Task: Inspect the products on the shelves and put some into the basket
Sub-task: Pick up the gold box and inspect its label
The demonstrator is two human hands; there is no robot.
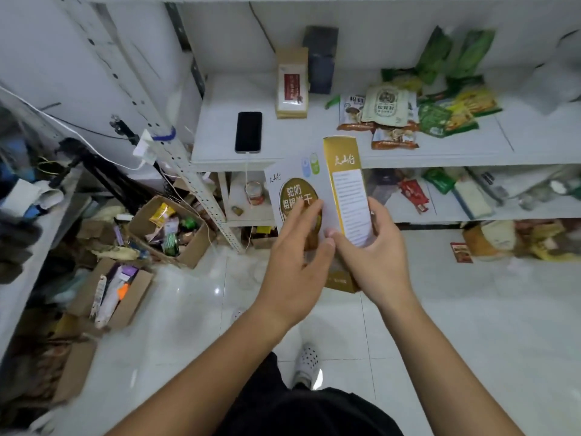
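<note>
I hold a white and gold product box (pixel 333 184) upright in front of the white shelves (pixel 345 158). My right hand (pixel 371 247) grips its lower gold side, thumb across the corner and fingers behind. My left hand (pixel 298 256) lies with relaxed, spread fingers against the box's white front face, over the round gold label. Snack packets (pixel 393 118) in green, beige and orange lie on the upper shelf to the right. No basket is in view.
A black phone (pixel 248 132) and a beige box with a red label (pixel 291 89) sit on the upper shelf. Lower shelves hold more packets (pixel 415 191). Open cardboard boxes (pixel 169 228) of goods crowd the floor at left. White tiled floor lies below.
</note>
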